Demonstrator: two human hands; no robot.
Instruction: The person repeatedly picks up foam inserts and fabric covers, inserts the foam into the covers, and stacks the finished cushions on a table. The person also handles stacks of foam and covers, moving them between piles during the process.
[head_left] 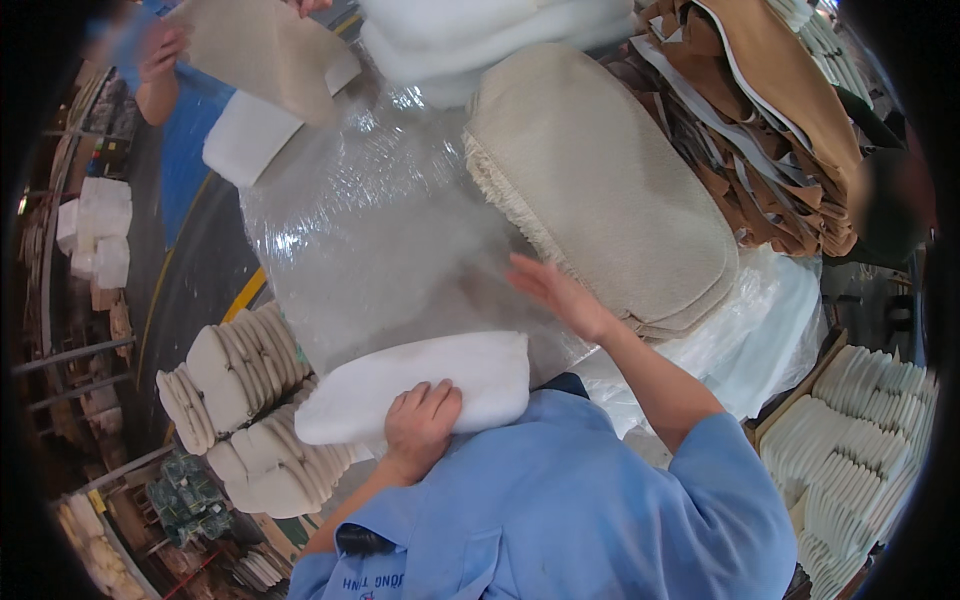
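Observation:
A thick white foam pad [440,375] lies at the near edge of the plastic-wrapped surface, against my blue shirt. My left hand [422,428] grips its near edge, fingers on top and thumb hidden. With fingers stretched out and nothing held, my right hand [560,298] hovers over the clear plastic wrap [370,230], beside a stack of beige fabric panels [600,180]. Those panels have rounded ends and a frayed left edge. At the far left another person's hand [160,55] holds a beige fabric piece [265,50] above a second white pad [250,140].
White padding [490,35] is piled at the far side. Brown and tan cut pieces [780,120] are heaped at the far right. Bundled cream cushions [250,370] stand at the left, and stacked pale pieces [860,440] fill a rack at the right. Shelving [75,345] runs along the left.

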